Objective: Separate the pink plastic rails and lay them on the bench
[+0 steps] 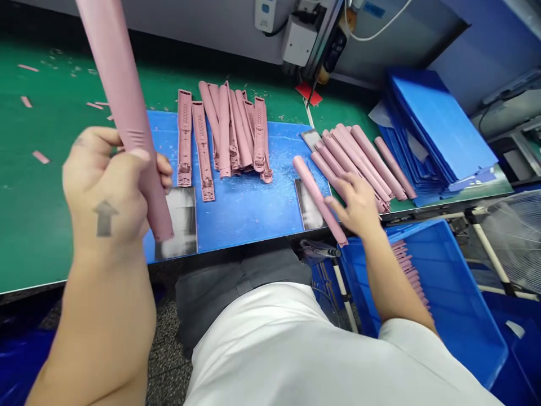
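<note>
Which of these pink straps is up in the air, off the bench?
The long pink strap gripped in the left hand, raised clear of the bench. The other pink straps lie low on or beside the blue mats.

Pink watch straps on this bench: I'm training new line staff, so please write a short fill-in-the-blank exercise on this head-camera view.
The raised pink watch strap is gripped by the ____ hand. The bench top around the blue mat is ____. The open blue crate below the right hand holds more pink ____.
Answers: left; green; straps.
</note>
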Action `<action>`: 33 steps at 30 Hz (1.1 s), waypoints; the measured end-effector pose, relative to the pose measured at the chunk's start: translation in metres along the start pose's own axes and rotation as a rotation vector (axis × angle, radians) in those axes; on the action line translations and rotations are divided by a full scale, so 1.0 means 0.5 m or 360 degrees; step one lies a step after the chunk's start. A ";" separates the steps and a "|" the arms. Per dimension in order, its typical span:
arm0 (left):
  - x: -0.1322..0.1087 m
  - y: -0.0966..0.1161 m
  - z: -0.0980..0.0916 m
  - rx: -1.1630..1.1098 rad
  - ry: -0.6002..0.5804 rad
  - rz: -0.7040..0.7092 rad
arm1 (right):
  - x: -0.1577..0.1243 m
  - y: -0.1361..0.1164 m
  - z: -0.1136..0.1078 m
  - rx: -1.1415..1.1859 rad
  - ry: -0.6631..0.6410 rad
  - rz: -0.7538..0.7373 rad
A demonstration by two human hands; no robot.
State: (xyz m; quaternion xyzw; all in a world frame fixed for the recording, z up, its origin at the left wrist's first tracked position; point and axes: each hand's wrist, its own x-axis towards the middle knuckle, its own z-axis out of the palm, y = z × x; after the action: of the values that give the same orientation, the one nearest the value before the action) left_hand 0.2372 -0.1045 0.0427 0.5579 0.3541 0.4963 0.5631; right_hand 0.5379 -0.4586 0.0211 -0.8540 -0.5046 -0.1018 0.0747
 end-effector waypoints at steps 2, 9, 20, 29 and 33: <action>-0.044 -0.001 0.007 -0.0062 -0.0022 -0.0028 | -0.025 -0.029 0.024 0.0065 -0.0074 -0.0050; -0.147 -0.012 -0.005 -0.0124 -0.0002 -0.0231 | -0.008 -0.043 0.027 -0.0167 -0.0157 0.0269; -0.187 0.003 -0.007 -0.0350 0.0030 -0.0339 | 0.064 -0.022 0.065 -0.0129 0.0099 0.0244; -0.224 -0.013 0.010 -0.0620 -0.0154 -0.0467 | 0.420 -0.254 0.094 0.0656 -0.0537 0.0280; -0.228 -0.002 0.011 -0.0701 -0.0096 -0.0516 | 0.429 -0.231 0.090 0.0819 -0.0365 0.0252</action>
State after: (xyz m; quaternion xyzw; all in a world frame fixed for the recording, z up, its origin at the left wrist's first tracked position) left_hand 0.2133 -0.2149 0.0248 0.3725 0.3054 0.4479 0.7532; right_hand 0.5417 -0.2110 0.0341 -0.8498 -0.4507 0.1328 0.2390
